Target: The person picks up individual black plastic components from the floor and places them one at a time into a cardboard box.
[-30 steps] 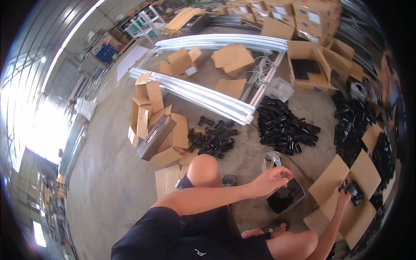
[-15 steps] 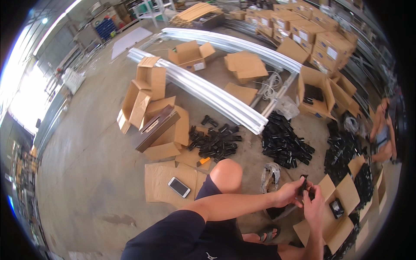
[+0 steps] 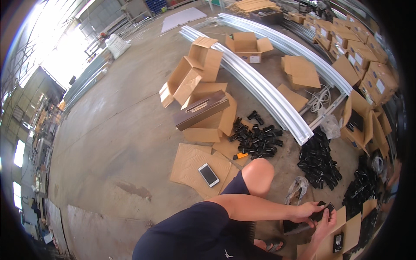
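At the lower right, my left hand [image 3: 306,212] and my right hand [image 3: 326,225] meet around a small black plastic-looking part [image 3: 328,207]. The fingers of both are closed on it and cover much of its shape. Just below and to the right, an open cardboard box [image 3: 352,232] has a black piece [image 3: 338,242] inside. Under my left hand stands a dark, low container [image 3: 291,227], partly hidden, with a crumpled clear plastic bag [image 3: 296,189] by its far side.
Heaps of black parts lie on the floor [image 3: 320,162] [image 3: 260,141] [image 3: 362,184]. Left of my knee, flattened cardboard [image 3: 186,167] carries a phone [image 3: 209,174]; an orange cutter [image 3: 240,156] lies nearby. Long metal profiles [image 3: 264,89], open boxes [image 3: 208,60] and stacked cartons [image 3: 377,82] stand beyond.
The view has swung left, so the scene sits further right in the picture. My hands stay together on the black part, now tilted differently. The person at the right edge has nearly left view.
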`<state>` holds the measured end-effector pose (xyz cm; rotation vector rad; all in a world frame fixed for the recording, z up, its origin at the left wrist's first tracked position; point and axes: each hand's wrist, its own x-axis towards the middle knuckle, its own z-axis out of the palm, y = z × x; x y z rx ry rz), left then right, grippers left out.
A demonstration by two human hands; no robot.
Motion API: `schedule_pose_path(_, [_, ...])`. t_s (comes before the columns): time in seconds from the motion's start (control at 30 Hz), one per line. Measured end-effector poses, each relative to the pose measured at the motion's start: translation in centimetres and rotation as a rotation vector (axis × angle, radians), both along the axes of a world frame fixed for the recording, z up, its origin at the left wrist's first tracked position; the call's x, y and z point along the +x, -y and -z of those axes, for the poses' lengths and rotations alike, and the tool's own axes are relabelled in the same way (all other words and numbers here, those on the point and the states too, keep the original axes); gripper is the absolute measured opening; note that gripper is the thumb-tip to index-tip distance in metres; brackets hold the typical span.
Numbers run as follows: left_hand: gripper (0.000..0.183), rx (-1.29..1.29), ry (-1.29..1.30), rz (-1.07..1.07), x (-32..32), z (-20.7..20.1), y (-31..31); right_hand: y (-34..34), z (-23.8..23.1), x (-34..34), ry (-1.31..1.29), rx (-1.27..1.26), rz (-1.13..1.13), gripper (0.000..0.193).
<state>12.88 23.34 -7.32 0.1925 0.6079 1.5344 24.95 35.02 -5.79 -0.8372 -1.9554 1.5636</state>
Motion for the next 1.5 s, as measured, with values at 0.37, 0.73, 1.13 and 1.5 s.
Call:
schedule_pose_path(0.37, [0.026, -0.1, -0.27, -0.126, 0.5, 2.4, -2.2, -1.8, 2.0, 0.6, 0.229, 0.221, -0.048, 0.053])
schedule_pose_path(0.73, [0.03, 0.004, -0.266, -0.216, 2.7, 2.6, -3.7, -6.4, 7.1, 3.2, 0.215, 0.384, -0.134, 0.051])
schedule_pose_path(1.13, [0.021, -0.023, -0.299, -0.416, -1.3, 3.2, -2.8, -1.1, -1.7, -3.1, 0.083, 0.84, -0.185, 0.045])
schedule_pose_path(1.5, [0.021, -0.031, -0.174, -0.42, -2.9, 3.0, -2.5, -0.1, -0.7, -4.5, -0.063, 0.383, -0.231, 0.047])
